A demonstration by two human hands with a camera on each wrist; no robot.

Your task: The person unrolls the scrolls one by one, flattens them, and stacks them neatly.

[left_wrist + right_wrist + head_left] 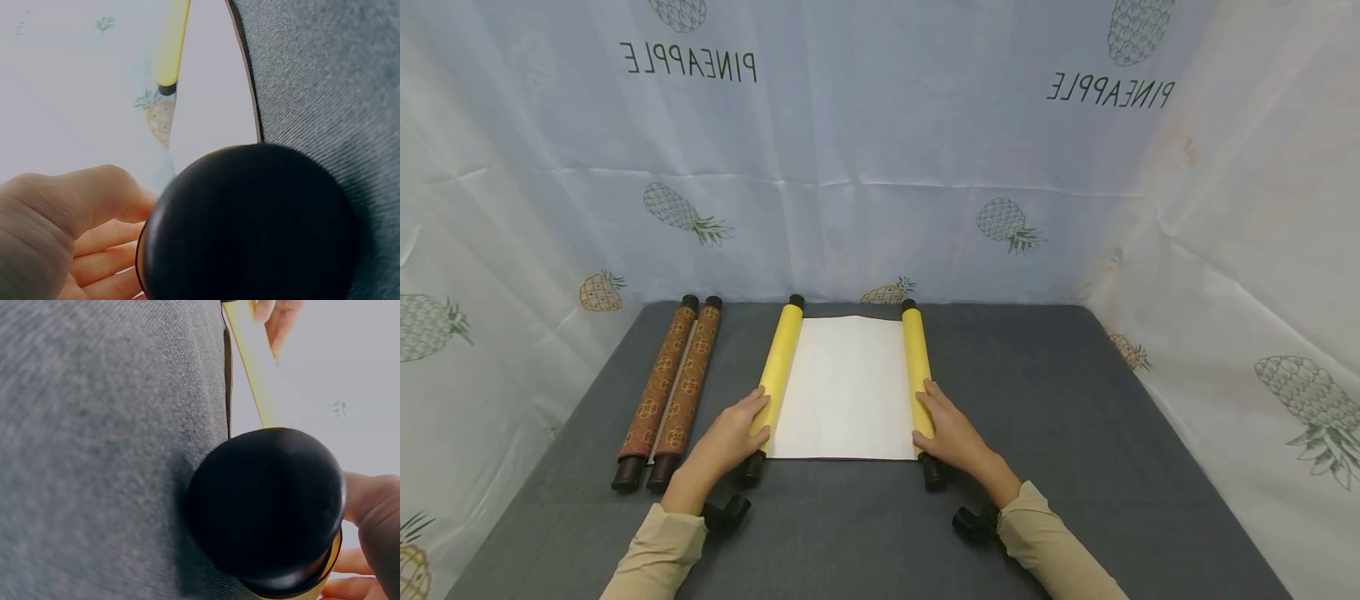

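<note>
A yellow-backed scroll (850,392) lies partly unrolled on the dark table, its blank white sheet spread between two rolled ends. My left hand (724,437) grips the left yellow roll (782,346) near its close end, thumb on the inner side. Around the near part of the right yellow roll (915,346), my right hand (955,429) has its thumb and fingers on either side. Black knobs cap both rolls; one knob (256,225) fills much of the left wrist view beside the thumb. In the right wrist view, the other knob (269,500) hides part of the right fingers.
Left of the scroll, two rolls covered in brown patterned cloth (688,383) with dark end knobs lie side by side. A grey-black cloth covers the table (1037,375). Behind and at the sides hangs a pale curtain (850,125) printed with pineapples.
</note>
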